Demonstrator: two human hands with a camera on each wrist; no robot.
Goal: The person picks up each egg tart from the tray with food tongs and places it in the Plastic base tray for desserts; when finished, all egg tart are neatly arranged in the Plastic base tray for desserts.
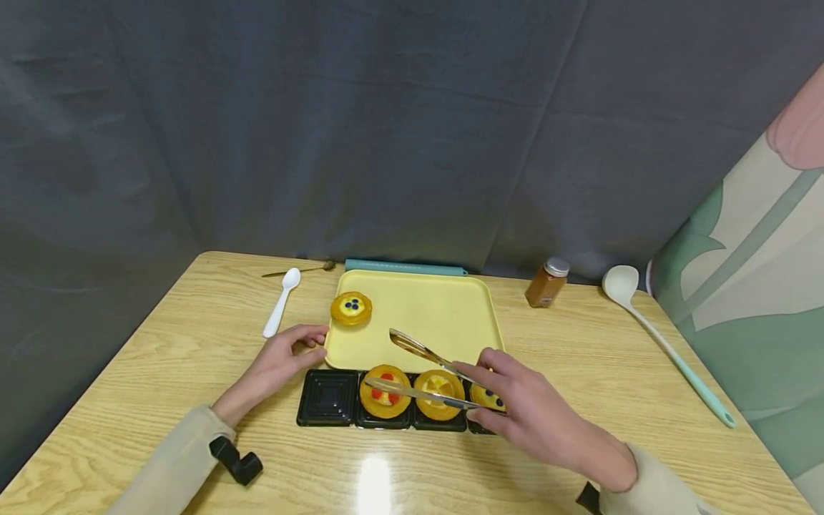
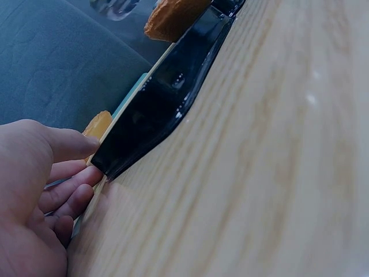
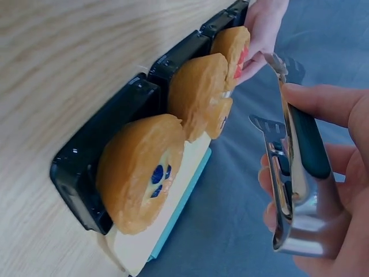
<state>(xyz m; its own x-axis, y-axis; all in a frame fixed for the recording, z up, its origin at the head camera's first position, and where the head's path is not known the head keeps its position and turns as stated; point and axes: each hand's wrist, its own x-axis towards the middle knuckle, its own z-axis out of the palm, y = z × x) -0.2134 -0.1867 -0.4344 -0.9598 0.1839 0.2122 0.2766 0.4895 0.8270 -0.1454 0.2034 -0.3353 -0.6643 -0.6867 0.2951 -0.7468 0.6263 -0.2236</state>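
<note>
My left hand (image 1: 283, 357) is at the left rim of the yellow tray (image 1: 418, 304), its thumb and fingertips gripping the edge. On the tray's left side sits a blueberry tart (image 1: 350, 309). My right hand (image 1: 521, 400) grips metal tongs (image 3: 311, 222) with dark handle pads, their arms spread apart with nothing between the tips. The tongs extend left over a row of black square containers (image 1: 328, 400). From left, the row has a bare compartment, a red-fruit tart (image 1: 380, 410), a yellow-fruit tart (image 1: 438, 409) and another blueberry tart (image 3: 135, 179), partly hidden by my hand in the head view.
A white spoon (image 1: 278, 307) lies left of the tray, near a thin dark utensil (image 1: 296, 272). Behind the tray is a teal strip (image 1: 405, 267). A small brown jar (image 1: 546, 285) and a long ladle (image 1: 666, 347) are at right. A dark curtain (image 1: 360, 136) borders the back.
</note>
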